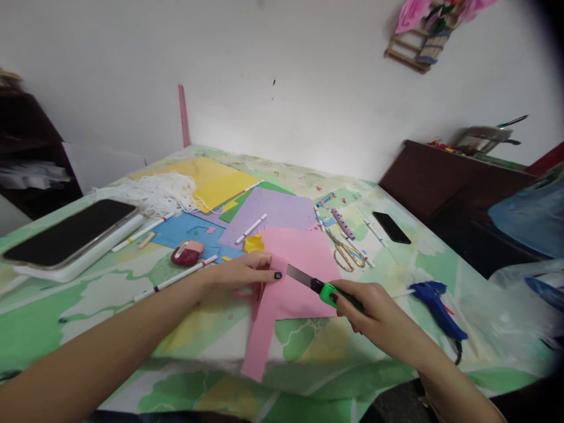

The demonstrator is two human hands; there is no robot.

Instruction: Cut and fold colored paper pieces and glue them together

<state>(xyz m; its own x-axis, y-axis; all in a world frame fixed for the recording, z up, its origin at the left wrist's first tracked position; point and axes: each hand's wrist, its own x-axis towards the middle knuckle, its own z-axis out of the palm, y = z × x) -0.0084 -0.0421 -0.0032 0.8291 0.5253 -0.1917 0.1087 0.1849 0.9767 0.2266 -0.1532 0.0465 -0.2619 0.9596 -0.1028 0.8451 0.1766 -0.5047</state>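
Note:
My right hand is closed round the green handle of a utility knife. Its long blade is out and points left, with the tip over or on a pink sheet. With thumb and fingers my left hand pinches a pink strip at the sheet's left side. The strip hangs toward the table's front edge; whether it is still joined to the sheet I cannot tell. A crumpled yellow piece lies just behind my left hand. Gold-handled scissors rest right of the sheet.
Purple, blue and yellow sheets lie behind, beside white yarn. A phone-like device on a white box, a dark red case and several white sticks are at left. A phone and blue glue gun lie right.

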